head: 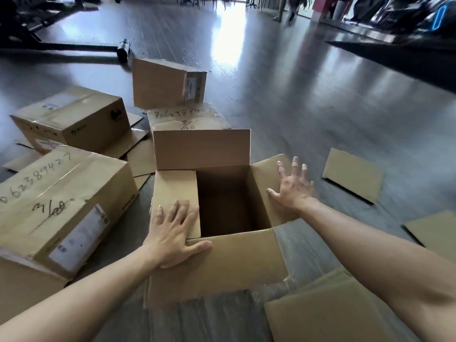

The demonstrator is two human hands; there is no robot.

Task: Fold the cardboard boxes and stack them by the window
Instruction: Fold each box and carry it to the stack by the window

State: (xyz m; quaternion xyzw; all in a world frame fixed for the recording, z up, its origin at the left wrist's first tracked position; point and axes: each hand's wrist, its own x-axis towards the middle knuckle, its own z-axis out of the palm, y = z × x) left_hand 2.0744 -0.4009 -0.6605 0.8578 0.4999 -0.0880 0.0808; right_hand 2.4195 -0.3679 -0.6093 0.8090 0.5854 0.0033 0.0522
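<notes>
An open cardboard box [222,262] stands on the floor in front of me, its far flap upright and its near flap hanging toward me. My left hand [172,233] lies flat with straight fingers on the left flap, which is folded in over the opening. Over the outspread right flap, my right hand [293,186] has its fingers spread wide; it is blurred, so contact with the flap is unclear. The box's inside looks dark and empty.
Closed, taped boxes lie to the left [59,206] and behind [74,119], one [167,82] tilted on another. Flat cardboard pieces lie at right [352,174] and bottom right [328,314]. Dark furniture lines the far edges; bright light falls on the floor at top centre.
</notes>
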